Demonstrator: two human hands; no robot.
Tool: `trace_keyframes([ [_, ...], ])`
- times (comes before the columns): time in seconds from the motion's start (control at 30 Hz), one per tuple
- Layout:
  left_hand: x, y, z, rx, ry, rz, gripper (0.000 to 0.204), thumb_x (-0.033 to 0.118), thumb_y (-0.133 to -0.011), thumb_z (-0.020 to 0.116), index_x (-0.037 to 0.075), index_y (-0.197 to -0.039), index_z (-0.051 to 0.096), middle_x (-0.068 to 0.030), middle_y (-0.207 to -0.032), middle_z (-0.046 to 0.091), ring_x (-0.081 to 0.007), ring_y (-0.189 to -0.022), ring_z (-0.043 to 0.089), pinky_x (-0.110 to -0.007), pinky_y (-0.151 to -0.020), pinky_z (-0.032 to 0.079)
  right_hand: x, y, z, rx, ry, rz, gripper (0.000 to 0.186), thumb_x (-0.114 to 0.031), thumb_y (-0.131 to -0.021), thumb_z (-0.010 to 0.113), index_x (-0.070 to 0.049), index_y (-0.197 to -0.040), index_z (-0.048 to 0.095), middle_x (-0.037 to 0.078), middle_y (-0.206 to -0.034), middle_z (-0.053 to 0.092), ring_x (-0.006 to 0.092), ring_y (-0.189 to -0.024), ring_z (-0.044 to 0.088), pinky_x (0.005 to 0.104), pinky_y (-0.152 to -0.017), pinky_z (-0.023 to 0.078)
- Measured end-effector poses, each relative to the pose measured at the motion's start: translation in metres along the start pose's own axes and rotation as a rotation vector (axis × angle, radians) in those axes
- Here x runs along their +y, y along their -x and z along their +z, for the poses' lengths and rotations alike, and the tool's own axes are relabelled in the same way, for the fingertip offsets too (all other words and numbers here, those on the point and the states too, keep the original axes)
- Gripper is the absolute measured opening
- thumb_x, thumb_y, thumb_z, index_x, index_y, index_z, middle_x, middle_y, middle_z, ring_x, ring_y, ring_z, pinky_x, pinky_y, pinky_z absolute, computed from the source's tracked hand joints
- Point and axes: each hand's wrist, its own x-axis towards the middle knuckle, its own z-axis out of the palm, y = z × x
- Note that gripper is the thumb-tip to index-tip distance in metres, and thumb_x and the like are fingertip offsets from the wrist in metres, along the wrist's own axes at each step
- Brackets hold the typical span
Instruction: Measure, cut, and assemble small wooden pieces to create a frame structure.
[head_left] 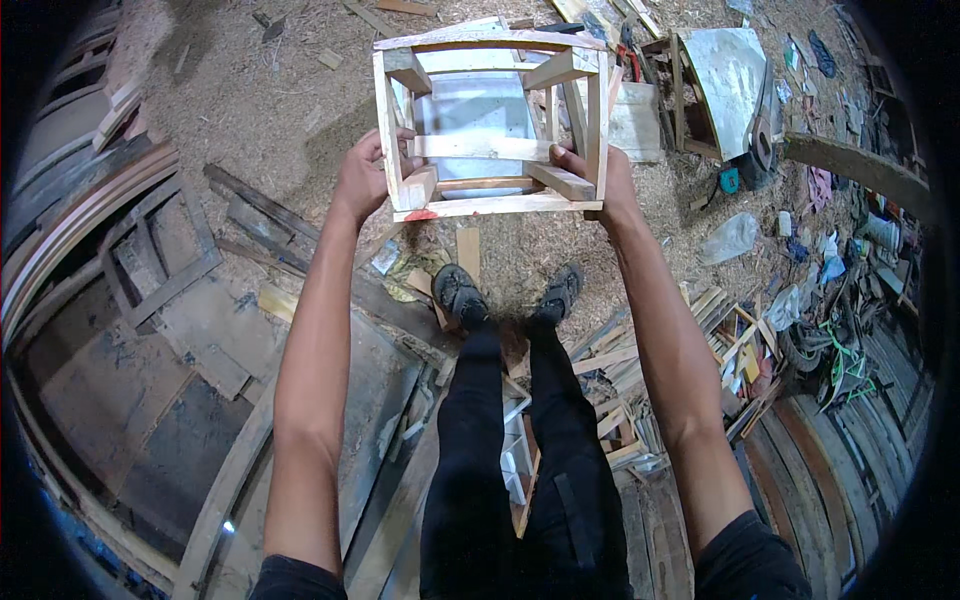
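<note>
Out in front of me, at arm's length, I hold up a small wooden frame (490, 205) built of pale slats and short posts, like a little stool or box skeleton. My left hand (368, 178) is closed round its left side, with fingers reaching in behind the upright. On the opposite side my right hand (608, 178) grips the upright, its thumb lying near the end of the middle slat. A red mark shows on the bottom rail near the left corner. Through the open frame a pale, flat surface is visible.
Sawdust covers the ground (270, 90). Scrap wood (640, 350) lies piled right of my legs, and old boards (190, 400) fill the left. A light sheet-topped wooden piece (725, 85) stands at the far right, near a teal tape measure (729, 180). A plastic bag (730, 238) lies nearby.
</note>
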Motion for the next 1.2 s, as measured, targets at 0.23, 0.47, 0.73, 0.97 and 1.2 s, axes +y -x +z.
trace_keyframes([
  [0.23,0.0,0.005,0.005,-0.008,0.071,0.04,0.036,0.013,-0.079,0.082,0.005,-0.111,0.071,-0.0071,-0.111,0.067,-0.016,-0.101,0.063,-0.032,-0.088,0.052,0.0,-0.003,-0.006,-0.076,-0.021,-0.016,0.026,-0.016,-0.086,0.078,0.006,-0.098,0.071,0.008,-0.082,0.071,0.0114,-0.071,0.065,0.0259,-0.063,0.052],
  [0.47,0.005,0.01,0.01,0.043,-0.117,0.171,0.032,0.014,-0.08,0.08,0.004,-0.109,0.072,-0.0082,-0.1,0.064,-0.0185,-0.089,0.062,-0.034,-0.078,0.051,0.004,-0.003,-0.006,-0.045,0.01,-0.001,0.026,-0.015,-0.086,0.078,0.006,-0.1,0.071,0.009,-0.082,0.072,0.0121,-0.072,0.066,0.0268,-0.064,0.053],
  [0.73,0.001,0.012,0.01,0.039,-0.104,0.19,0.031,0.013,-0.08,0.079,0.004,-0.109,0.073,-0.0085,-0.104,0.064,-0.019,-0.089,0.062,-0.033,-0.081,0.051,0.014,-0.002,-0.002,-0.007,-0.002,0.002,0.028,-0.017,-0.087,0.076,0.007,-0.1,0.072,0.011,-0.084,0.073,0.0134,-0.071,0.067,0.0279,-0.064,0.054],
  [0.97,-0.008,0.017,0.008,0.089,-0.157,0.257,0.03,0.012,-0.082,0.078,0.001,-0.109,0.074,-0.0093,-0.11,0.063,-0.0184,-0.096,0.063,-0.031,-0.084,0.052,0.005,0.002,0.0,-0.023,-0.038,0.078,0.028,-0.014,-0.087,0.074,0.01,-0.101,0.071,0.012,-0.086,0.073,0.0146,-0.073,0.068,0.0272,-0.063,0.054],
  [1.2,0.0,0.029,0.021,0.006,-0.073,0.244,0.04,0.015,-0.081,0.08,-0.002,-0.116,0.069,-0.0131,-0.127,0.057,-0.026,-0.115,0.062,-0.036,-0.097,0.051,0.012,0.0,-0.005,-0.046,-0.129,0.077,0.028,-0.011,-0.088,0.071,0.011,-0.106,0.069,0.014,-0.089,0.073,0.0154,-0.075,0.069,0.0268,-0.067,0.055],
])
